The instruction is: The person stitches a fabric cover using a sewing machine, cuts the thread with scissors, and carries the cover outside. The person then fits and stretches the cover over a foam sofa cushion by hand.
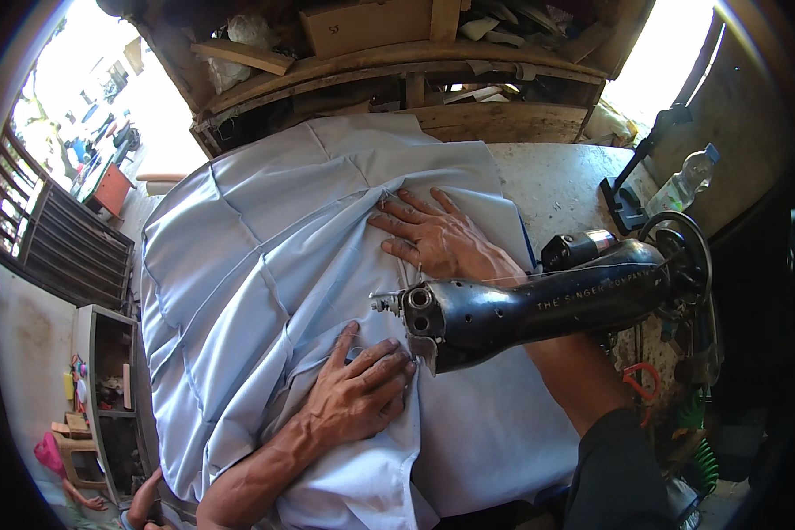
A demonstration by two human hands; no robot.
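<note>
A large light grey-blue cloth (230,256) with seams and folds is spread over the table and under the sewing machine. The black sewing machine (539,305) reaches in from the right, its needle end above the cloth between my hands. My left hand (358,393) rests palm down on the cloth just left of the needle end, fingers apart and slightly bent. Beyond the machine arm, my right hand (442,238) lies flat on the cloth with fingers spread, beside a gathered fold. The right forearm passes beneath the machine arm, which hides part of it. The needle itself is hidden.
A wooden shelf (397,66) with a cardboard box stands at the back. On the right are a clear bottle (685,181), a black stand (625,203), red-handled scissors (643,380) and a green coiled cord (705,459). Another person's arm (146,495) shows at lower left.
</note>
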